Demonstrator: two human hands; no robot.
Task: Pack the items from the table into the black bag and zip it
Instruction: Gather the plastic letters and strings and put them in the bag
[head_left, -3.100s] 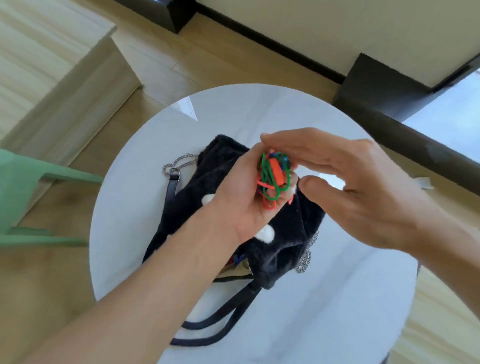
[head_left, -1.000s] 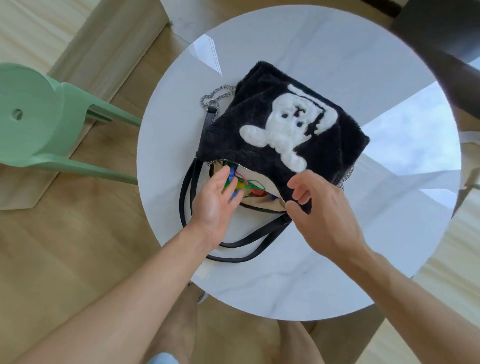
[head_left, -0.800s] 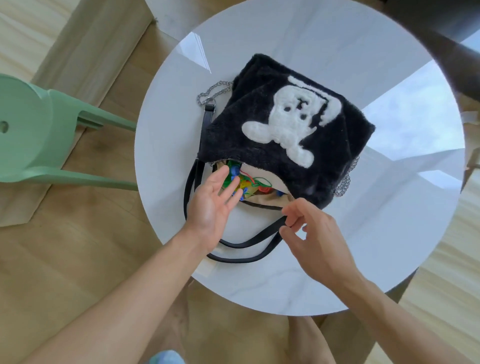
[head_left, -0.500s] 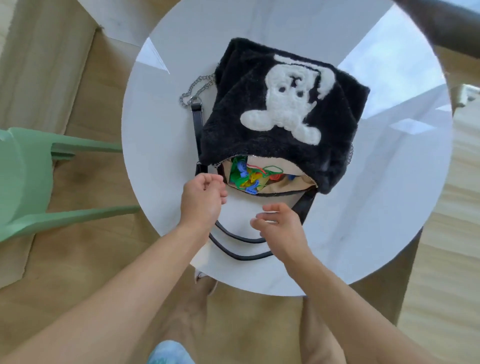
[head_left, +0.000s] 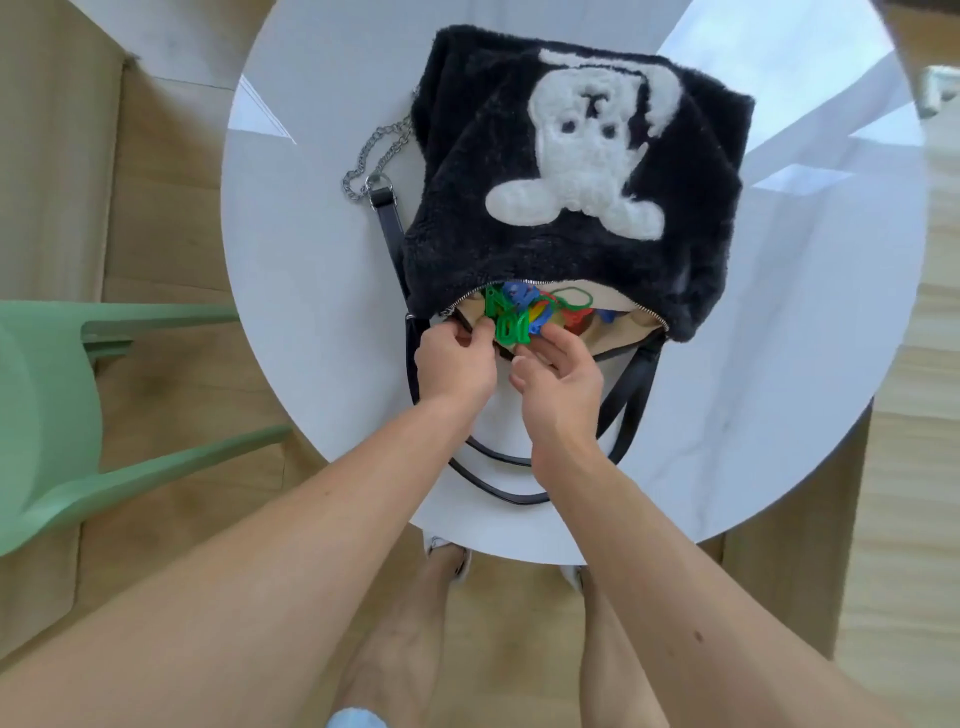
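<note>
A furry black bag (head_left: 561, 254) with a white bear on it lies flat on the round white table (head_left: 311, 270). Its mouth faces me and gapes unzipped, showing a beige lining. Green, blue and red plastic clips (head_left: 524, 312) are heaped inside, some poking out over the near rim. My left hand (head_left: 454, 358) pinches the near edge of the opening at its left end, by the zipper. My right hand (head_left: 558, 382) sits just beside it, fingers spread and touching the green clips and the rim.
Black straps (head_left: 498, 483) loop toward me over the table's near edge, and a silver chain (head_left: 371, 161) lies left of the bag. A green chair (head_left: 57, 405) stands to the left on the wooden floor. My legs are under the table.
Both hands moved from the straps up to the bag's mouth. The left now grips the rim's left end and the right has come against the clips. The camera tilted further down.
</note>
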